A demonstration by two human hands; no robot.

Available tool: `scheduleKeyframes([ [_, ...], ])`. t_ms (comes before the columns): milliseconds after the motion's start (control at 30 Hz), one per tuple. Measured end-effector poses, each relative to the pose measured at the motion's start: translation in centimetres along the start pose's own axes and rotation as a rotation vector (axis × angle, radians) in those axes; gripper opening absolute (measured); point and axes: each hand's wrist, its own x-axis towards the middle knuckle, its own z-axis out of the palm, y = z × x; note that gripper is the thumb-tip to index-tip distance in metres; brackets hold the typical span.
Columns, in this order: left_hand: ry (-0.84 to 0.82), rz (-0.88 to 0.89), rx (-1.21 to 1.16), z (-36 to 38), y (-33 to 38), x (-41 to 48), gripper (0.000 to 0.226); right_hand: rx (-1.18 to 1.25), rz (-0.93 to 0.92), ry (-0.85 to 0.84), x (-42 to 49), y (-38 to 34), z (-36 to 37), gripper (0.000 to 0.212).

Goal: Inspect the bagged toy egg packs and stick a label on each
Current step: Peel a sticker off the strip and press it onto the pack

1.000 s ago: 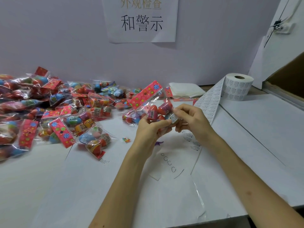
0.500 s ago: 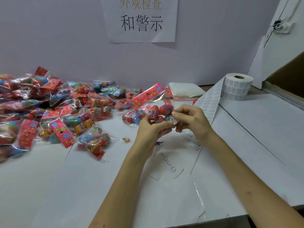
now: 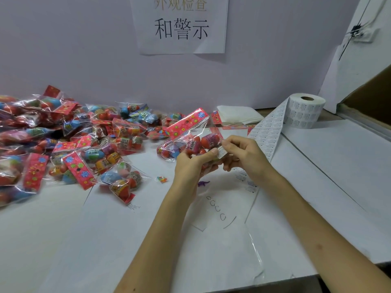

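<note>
step: label going on | left hand point(image 3: 191, 166) grips clear bagged pack of coloured toy eggs with red floral header point(image 3: 186, 142), left of white label roll point(image 3: 304, 112) | right hand point(image 3: 246, 157) pinches small white label point(image 3: 221, 152) against it | tip: keep film taut, press flat, avoid creases

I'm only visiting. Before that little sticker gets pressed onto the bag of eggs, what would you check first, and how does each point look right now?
1. The pack is held firmly in the left hand grip: ok.
2. The label is pinched by the right hand: ok.
3. The label is at the pack's near end, beside the left thumb: ok.
4. The label is flat and unwrinkled: cannot tell, too small.
5. The eggs inside are undamaged: cannot tell.
6. The label roll is on the table to the right, with its strip unrolled: ok.
</note>
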Motion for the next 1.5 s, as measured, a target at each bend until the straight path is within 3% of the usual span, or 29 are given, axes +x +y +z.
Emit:
scheduleKeyframes([
  [167, 0.008, 0.003, 0.000, -0.1, 0.2, -0.1, 0.041, -0.089, -0.076, -0.015, -0.1, 0.2, 0.0, 0.010],
  [433, 0.021, -0.004, -0.013, -0.1, 0.2, 0.0, 0.042, -0.017, -0.047, -0.047, 0.1, 0.2, -0.2, 0.013],
  [600, 0.044, -0.009, -0.042, -0.2, 0.1, 0.0, 0.040, -0.195, -0.123, -0.070, -0.1, 0.6, -0.1, 0.032],
  [800, 0.021, -0.008, -0.075, -0.2, 0.2, 0.0, 0.038, -0.112, -0.129, -0.103, -0.1, 0.4, -0.3, 0.030],
  [933, 0.010, 0.013, -0.049, -0.2, 0.3, -0.2, 0.028, -0.121, -0.133, -0.034, -0.1, 0.2, 0.0, 0.023],
  [1167, -0.005, -0.022, -0.108, -0.2, 0.5, -0.3, 0.042, 0.012, -0.047, -0.103, -0.3, -0.3, -0.5, 0.022],
  [1400, 0.001, -0.002, -0.080, -0.2, 0.2, -0.1, 0.041, 0.022, -0.061, -0.051, -0.2, -0.2, 0.0, 0.006],
  [1500, -0.011, -0.014, -0.112, -0.4, 0.2, 0.0, 0.044, 0.052, -0.017, -0.085, -0.1, -0.1, -0.3, 0.015],
])
